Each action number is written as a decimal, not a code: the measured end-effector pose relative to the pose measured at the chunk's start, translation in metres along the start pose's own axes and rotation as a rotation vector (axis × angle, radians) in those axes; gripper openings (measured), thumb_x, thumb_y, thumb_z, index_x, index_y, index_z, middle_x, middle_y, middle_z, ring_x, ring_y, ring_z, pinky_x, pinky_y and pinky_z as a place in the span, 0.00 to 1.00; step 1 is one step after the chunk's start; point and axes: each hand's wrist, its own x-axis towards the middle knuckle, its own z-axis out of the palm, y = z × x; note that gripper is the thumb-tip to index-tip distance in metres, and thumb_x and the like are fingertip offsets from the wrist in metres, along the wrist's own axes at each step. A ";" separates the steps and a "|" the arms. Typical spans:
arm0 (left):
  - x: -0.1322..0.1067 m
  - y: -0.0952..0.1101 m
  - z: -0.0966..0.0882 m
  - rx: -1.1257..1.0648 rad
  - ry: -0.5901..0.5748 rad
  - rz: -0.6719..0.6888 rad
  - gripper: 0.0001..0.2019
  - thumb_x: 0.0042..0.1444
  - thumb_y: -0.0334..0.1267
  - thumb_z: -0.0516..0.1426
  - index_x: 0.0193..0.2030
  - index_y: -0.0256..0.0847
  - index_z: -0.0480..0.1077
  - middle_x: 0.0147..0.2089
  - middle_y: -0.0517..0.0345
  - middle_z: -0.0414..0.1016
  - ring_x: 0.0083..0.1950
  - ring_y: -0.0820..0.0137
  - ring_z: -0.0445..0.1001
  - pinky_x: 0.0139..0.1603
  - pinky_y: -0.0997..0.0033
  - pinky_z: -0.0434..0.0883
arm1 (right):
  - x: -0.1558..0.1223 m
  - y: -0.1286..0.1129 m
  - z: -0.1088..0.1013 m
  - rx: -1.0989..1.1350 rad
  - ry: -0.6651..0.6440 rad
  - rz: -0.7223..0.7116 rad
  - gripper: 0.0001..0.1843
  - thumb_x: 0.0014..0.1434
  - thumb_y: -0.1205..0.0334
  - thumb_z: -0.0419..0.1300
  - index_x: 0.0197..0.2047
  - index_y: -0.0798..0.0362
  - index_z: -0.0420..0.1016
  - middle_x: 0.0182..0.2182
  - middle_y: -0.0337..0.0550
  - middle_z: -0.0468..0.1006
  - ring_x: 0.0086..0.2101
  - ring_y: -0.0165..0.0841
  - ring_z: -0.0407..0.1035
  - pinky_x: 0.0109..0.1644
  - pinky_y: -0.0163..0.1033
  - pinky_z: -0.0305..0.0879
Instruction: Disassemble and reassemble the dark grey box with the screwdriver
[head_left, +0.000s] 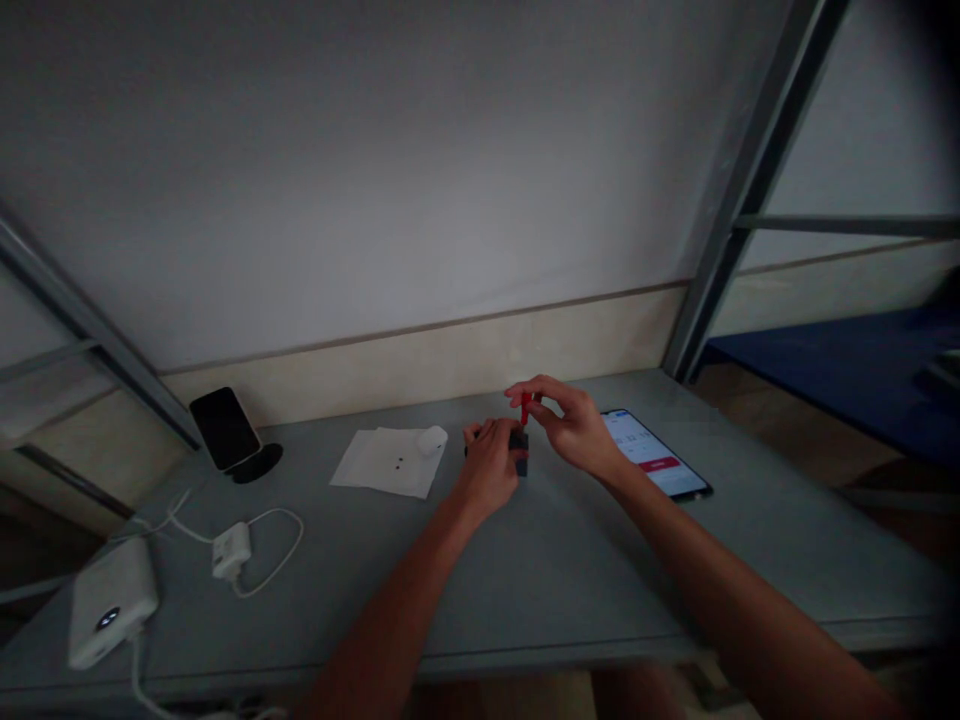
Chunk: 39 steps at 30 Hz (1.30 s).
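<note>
Pale wall backs a grey table. Near its back edge, left hand has fingers curled over a dark block, partly hidden. Right hand pinches a small red piece between thumb and fingers, by the block's far end — contact not discernible. Lit smartphone lies toward the right edge; white paper lies left of both hands.

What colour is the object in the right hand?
The object is red, as the head view shows.

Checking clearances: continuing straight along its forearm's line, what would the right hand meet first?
The right hand, holding a red tool, would probably meet the wall's pale strip; depth is unclear.
</note>
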 end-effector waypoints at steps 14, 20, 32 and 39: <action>0.001 -0.001 -0.008 -0.048 -0.003 0.045 0.12 0.60 0.30 0.60 0.50 0.41 0.70 0.51 0.51 0.78 0.56 0.58 0.73 0.60 0.55 0.58 | -0.002 0.004 0.003 0.079 -0.053 0.091 0.11 0.67 0.63 0.55 0.49 0.49 0.76 0.44 0.44 0.79 0.41 0.35 0.73 0.48 0.43 0.70; 0.001 -0.027 -0.036 -0.170 0.023 0.057 0.27 0.51 0.34 0.68 0.59 0.45 0.70 0.56 0.50 0.76 0.59 0.57 0.71 0.66 0.52 0.56 | -0.001 0.009 0.004 0.036 0.032 0.119 0.09 0.64 0.64 0.58 0.47 0.50 0.76 0.36 0.42 0.78 0.35 0.33 0.73 0.44 0.42 0.71; 0.005 -0.032 0.003 -0.863 -0.123 -0.241 0.18 0.43 0.37 0.71 0.41 0.37 0.75 0.36 0.59 0.76 0.38 0.70 0.73 0.40 0.72 0.67 | -0.006 0.004 0.017 0.151 0.037 0.137 0.12 0.64 0.62 0.59 0.50 0.48 0.76 0.36 0.40 0.76 0.32 0.30 0.73 0.38 0.38 0.73; 0.005 -0.022 0.003 -0.880 -0.124 -0.263 0.18 0.41 0.31 0.70 0.41 0.36 0.75 0.38 0.58 0.78 0.39 0.69 0.74 0.42 0.71 0.68 | -0.007 0.006 0.016 0.089 0.003 0.113 0.14 0.66 0.63 0.56 0.53 0.47 0.76 0.38 0.41 0.74 0.32 0.29 0.71 0.39 0.37 0.74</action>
